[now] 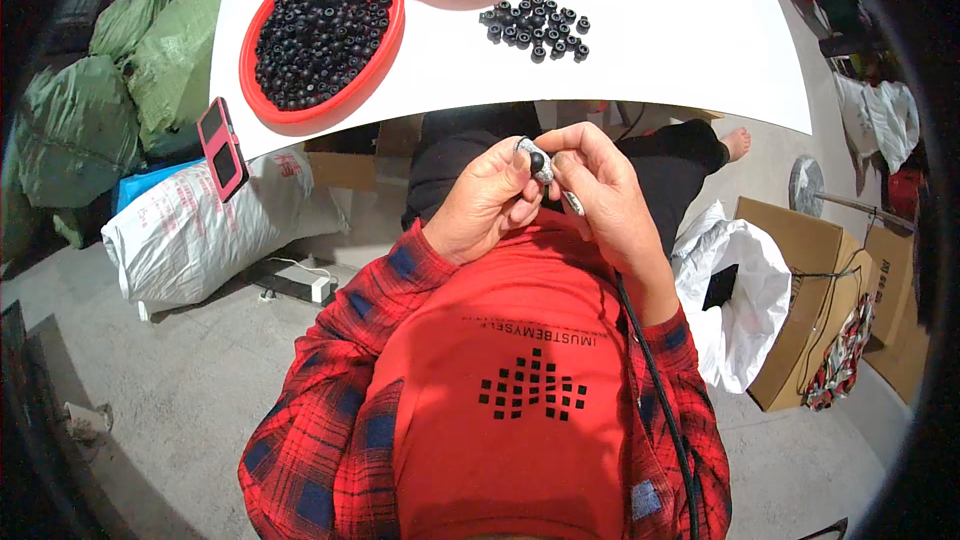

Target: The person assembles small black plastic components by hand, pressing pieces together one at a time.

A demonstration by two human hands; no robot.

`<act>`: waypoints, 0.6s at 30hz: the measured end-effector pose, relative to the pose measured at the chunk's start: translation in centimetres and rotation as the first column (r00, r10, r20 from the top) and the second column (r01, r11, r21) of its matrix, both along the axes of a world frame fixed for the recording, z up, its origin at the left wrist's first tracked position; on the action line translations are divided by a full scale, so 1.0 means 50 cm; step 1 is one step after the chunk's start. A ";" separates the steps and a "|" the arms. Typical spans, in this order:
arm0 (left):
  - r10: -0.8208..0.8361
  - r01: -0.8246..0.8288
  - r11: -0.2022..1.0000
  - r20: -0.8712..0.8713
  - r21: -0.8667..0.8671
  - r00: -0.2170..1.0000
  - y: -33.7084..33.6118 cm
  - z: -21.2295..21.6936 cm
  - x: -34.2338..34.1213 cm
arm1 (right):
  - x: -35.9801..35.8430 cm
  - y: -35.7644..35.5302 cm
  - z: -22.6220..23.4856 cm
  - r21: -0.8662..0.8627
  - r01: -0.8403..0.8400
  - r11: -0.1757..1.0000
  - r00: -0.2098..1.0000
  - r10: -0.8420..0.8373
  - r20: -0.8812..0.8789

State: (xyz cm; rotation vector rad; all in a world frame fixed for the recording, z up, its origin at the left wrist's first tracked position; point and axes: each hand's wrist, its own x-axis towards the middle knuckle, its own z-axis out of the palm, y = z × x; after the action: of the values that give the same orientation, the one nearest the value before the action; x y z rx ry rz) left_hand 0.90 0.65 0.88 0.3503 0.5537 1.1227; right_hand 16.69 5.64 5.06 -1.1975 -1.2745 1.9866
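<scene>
In front of my red shirt, both my hands meet just below the table's near edge. Between the fingertips of my left hand (475, 198) is a small round black part (538, 162), pinched against a grey-and-white speckled strip (573, 203) that looks like cord. My right hand (607, 185) grips the strip close to the black part, its thumb and fingers closed. How the two pieces join is too small to tell. Similar black ring-shaped parts (538, 37) lie loose on the white table (680, 50), and many more fill a red oval basket (398, 35).
A phone in a pink case (222, 150) stands at the table's left edge. White (200, 230) and green sacks (80, 130) sit on the left. At right are an open white bag (735, 330), cardboard boxes (800, 310) and a black cable (655, 380) along my right arm.
</scene>
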 end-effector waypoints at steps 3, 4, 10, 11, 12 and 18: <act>0.012 -0.012 1.000 -0.005 0.019 1.000 -0.001 -0.012 0.003 | -0.010 -0.004 -0.010 0.040 0.052 0.998 0.997 -0.050 -0.063; 0.020 -0.019 0.999 -0.017 0.036 1.000 0.000 -0.016 0.004 | -0.012 -0.005 -0.018 0.041 0.052 0.998 0.997 -0.050 -0.063; 0.037 -0.035 0.999 -0.092 0.027 0.995 -0.001 -0.017 0.005 | -0.010 -0.005 -0.033 0.153 0.059 0.986 0.996 -0.047 -0.082; 0.040 -0.038 0.999 -0.093 0.026 0.995 -0.002 -0.018 0.004 | -0.008 -0.003 -0.032 0.127 0.043 0.991 0.998 -0.037 -0.049; 0.038 -0.036 0.999 -0.085 0.031 0.996 -0.001 -0.017 0.004 | -0.006 -0.001 -0.028 0.103 0.030 0.994 0.999 -0.029 -0.017; 0.047 -0.046 0.999 -0.094 0.021 0.994 0.001 -0.012 0.007 | -0.012 -0.002 -0.029 0.181 0.052 0.982 0.997 -0.039 -0.074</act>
State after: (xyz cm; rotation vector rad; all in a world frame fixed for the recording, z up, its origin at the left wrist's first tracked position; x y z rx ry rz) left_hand 1.25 0.68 0.26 0.4104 0.6373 1.1613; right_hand 16.09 5.53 3.61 -1.0511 -1.3493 1.8186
